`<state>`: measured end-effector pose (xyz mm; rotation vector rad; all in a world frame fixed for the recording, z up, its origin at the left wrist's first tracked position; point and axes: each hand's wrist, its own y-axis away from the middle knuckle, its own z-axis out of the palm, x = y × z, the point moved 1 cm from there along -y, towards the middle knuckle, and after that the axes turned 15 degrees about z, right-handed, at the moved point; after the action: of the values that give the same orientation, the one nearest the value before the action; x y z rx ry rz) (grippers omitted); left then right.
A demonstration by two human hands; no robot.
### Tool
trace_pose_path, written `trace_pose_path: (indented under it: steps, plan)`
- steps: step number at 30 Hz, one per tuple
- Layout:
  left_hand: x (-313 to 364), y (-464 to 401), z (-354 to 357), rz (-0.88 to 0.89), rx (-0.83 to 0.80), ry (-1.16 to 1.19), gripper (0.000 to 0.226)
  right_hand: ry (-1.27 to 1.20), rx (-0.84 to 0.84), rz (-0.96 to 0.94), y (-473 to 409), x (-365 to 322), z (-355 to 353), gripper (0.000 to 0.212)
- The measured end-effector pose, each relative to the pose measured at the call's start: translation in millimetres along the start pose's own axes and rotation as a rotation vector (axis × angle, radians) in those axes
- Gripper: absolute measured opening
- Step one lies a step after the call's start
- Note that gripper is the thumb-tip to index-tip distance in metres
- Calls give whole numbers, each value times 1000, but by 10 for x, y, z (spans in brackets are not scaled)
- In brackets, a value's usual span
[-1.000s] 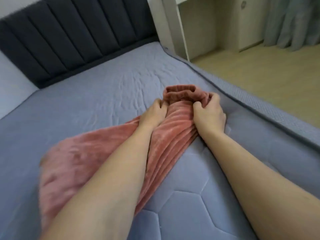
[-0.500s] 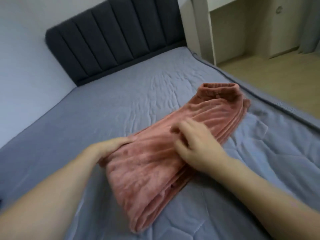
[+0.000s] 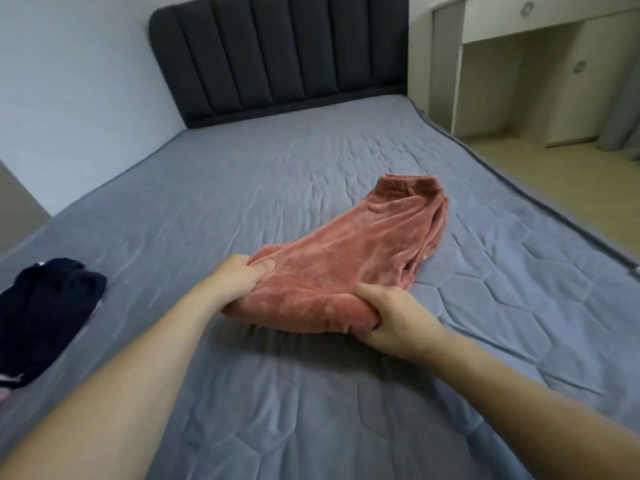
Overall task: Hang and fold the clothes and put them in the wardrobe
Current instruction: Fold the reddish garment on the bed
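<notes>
We see the folded pink ribbed velour garment [image 3: 349, 258] lying on the grey-blue quilted bed [image 3: 311, 393]. Our left hand [image 3: 239, 280] and right hand [image 3: 398, 318] each have a grip closed round its near folded end

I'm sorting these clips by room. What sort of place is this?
Most likely a bedroom: a bed with a dark padded headboard, and white built-in cabinets beside it.

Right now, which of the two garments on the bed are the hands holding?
The pink garment: the left hand and right hand grip its near end. The dark garment lies untouched at far left.
</notes>
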<state>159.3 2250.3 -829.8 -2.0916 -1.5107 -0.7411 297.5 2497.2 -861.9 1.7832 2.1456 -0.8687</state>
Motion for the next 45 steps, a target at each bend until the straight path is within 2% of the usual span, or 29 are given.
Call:
trace_pose_path:
  steps: [3, 6, 7, 10, 12, 13, 14, 16, 17, 20, 23, 24, 26, 29, 30, 31, 33, 35, 38, 40, 43, 45]
  plan:
    - [-203, 613, -351, -36, -31, -69, 47, -335, -123, 12, 137, -415, -121, 16]
    - [-244, 1090, -385, -66, -138, 47, 54, -571, -386, 235, 219, -587, -185, 9]
    - [-238, 1202, -342, -56, -144, 187, 58, -648, -423, 345, 253, -570, -197, 6]
    - [-290, 1468, -307, -27, -255, 739, 92, -959, -311, 722, 366, -386, -142, 13]
    - [-384, 1585, -353, 75, -442, 867, 100, -1130, -268, 883, 406, -270, -87, 30]
    - [-423, 1614, -361, 135, -492, 767, 104, -1163, -257, 917, 399, -251, -82, 39]
    - [-428, 1614, -346, 173, -467, 554, 114, -1180, -242, 930, 384, -259, -91, 44]
    - [-359, 1489, -291, 225, -246, 123, 140, -1200, -216, 934, 332, -304, -135, 44]
    - [-262, 1409, -238, 282, -141, 89, 142, -1205, -210, 932, 306, -323, -169, 43]
    - [63, 1195, -90, 368, 11, 348, 119, -1242, -180, 903, 217, -280, -290, 39]
    - [315, 954, -78, 348, 109, 529, 50, -1355, -62, 831, 133, -183, -430, 38]
    - [387, 879, -78, 377, 127, 533, 37, -1392, -41, 743, 114, -159, -469, 37]
    - [497, 726, -86, 441, 159, 533, 31, -1303, -20, 613, 93, -139, -504, 44]
    - [546, 388, -49, 454, 186, 535, 25, -1154, 7, 564, 20, -38, -524, 88]
    - [572, 256, -28, 426, 192, 502, 20, -1153, 16, 522, -32, -15, -542, 95]
    - [598, 111, -3, 385, 200, 464, 15, -1132, 51, 494, -98, -3, -570, 93]
    - [659, -215, 71, 313, 226, 425, 20, -1009, 172, 512, -296, 56, -631, 67]
    - [778, -519, 171, 240, 253, 399, 37, -875, 328, 616, -606, 237, -674, 38]
    - [880, -947, 384, 127, 236, 301, 68, -876, 412, 825, -1072, 609, -705, 12]
    - [804, -1231, 604, 72, 161, 186, 78, -744, 410, 924, -1257, 927, -576, 11]
    - [527, -1524, 1046, -50, 20, 127, 84, -532, 339, 1053, -1281, 1347, -148, 36]
    - [364, -1650, 1239, -100, 16, 162, 78, -487, 329, 1117, -1276, 1526, 84, 50]
